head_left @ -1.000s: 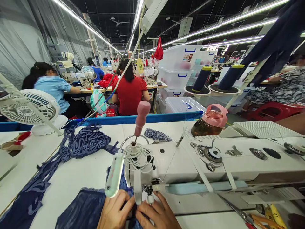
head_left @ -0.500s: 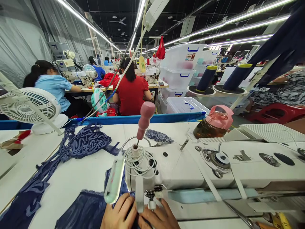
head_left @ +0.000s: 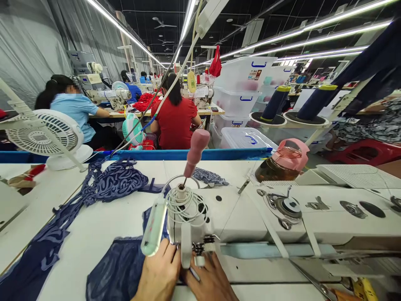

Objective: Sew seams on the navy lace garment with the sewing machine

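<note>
My left hand (head_left: 158, 276) and my right hand (head_left: 209, 281) meet at the bottom edge, right under the needle end of a white sewing machine (head_left: 250, 217). Both press down on dark blue fabric (head_left: 115, 269) beneath the machine head, fingers close together. My left hand's fingers lie on the cloth beside the presser foot; my right hand's fingers pinch at the cloth just right of the foot. What lies under the fingertips is hidden. A small lamp tube (head_left: 154, 228) hangs off the machine above my left hand.
More blue lace fabric (head_left: 109, 186) trails over the white table (head_left: 94, 221) to the left. A white fan (head_left: 44, 138), a pink-lidded jug (head_left: 283, 161), navy thread cones (head_left: 275, 104) and scissors (head_left: 316, 284) stand around. People sew at tables (head_left: 175, 117) beyond a blue divider.
The view has shifted slightly to the left and down. Both hands have stayed at the needle, nudging the blue fabric a little further under the machine head.
</note>
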